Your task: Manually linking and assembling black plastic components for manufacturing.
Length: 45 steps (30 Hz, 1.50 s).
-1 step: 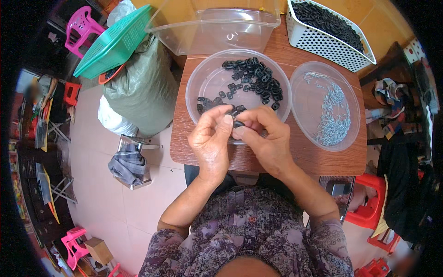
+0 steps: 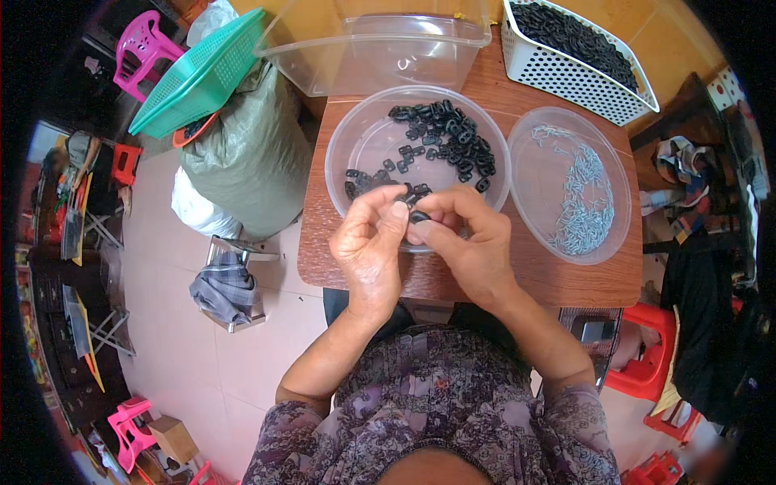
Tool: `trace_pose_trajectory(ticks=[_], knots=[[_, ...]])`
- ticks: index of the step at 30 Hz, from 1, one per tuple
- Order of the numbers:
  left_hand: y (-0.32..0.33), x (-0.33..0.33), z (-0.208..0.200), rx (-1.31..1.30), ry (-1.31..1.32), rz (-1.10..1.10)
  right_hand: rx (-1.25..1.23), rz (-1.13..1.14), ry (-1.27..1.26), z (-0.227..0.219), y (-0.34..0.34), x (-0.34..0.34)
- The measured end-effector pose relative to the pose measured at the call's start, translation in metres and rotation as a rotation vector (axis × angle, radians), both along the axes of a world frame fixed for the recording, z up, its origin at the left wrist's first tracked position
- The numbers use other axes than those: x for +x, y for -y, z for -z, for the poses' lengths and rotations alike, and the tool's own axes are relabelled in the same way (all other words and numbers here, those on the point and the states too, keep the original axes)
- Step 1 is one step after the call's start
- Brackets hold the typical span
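Over the near rim of a round clear plastic tub (image 2: 339, 141), my two hands meet, fingertips almost touching. My right hand (image 2: 477, 242) pinches a small rounded black plastic piece (image 2: 419, 217) between thumb and fingers. My left hand (image 2: 368, 246) is closed in a pinch too; whatever sits at its fingertips is too small to make out. Loose black plastic pieces (image 2: 465, 141) lie in the tub, heaped toward its far right side, with a few below my left fingers. To the right, a shallow round clear tray (image 2: 533, 202) holds many small silvery screws (image 2: 586, 210).
A white perforated basket (image 2: 566, 81) full of black pieces stands at the table's far right corner. Behind the tub is a clear rectangular bin (image 2: 388, 61). Left of the brown table (image 2: 323, 259) are a stuffed sack (image 2: 250, 153), green baskets (image 2: 202, 77) and a cloth-covered stool (image 2: 226, 291).
My right hand and the black piece in it have shifted very slightly to the right. My left hand and the containers stay where they were.
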State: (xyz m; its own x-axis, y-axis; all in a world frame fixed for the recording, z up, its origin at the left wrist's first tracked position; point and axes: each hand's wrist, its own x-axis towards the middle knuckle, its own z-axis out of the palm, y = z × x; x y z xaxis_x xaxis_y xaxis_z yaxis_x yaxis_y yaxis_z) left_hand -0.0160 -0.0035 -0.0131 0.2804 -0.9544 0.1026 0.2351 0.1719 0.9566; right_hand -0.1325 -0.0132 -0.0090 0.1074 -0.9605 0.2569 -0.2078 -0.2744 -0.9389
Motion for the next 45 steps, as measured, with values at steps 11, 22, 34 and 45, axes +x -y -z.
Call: trace_pose_trajectory(ticks=[11, 22, 34, 45], knots=[[-0.009, 0.002, -0.009, 0.143, -0.100, 0.143, 0.486, -0.029, 0.566, -0.005, 0.014, -0.015], [-0.011, -0.002, -0.009, 0.125, -0.023, 0.099, 0.529, -0.087, 0.644, -0.004, 0.016, -0.014], [-0.011, -0.002, -0.010, 0.127, 0.028, 0.066, 0.526, -0.092, 0.617, 0.001, 0.019, -0.016], [-0.011, -0.004, -0.007, 0.122, 0.037, 0.043, 0.458, -0.057, 0.532, -0.003, 0.016, -0.012]])
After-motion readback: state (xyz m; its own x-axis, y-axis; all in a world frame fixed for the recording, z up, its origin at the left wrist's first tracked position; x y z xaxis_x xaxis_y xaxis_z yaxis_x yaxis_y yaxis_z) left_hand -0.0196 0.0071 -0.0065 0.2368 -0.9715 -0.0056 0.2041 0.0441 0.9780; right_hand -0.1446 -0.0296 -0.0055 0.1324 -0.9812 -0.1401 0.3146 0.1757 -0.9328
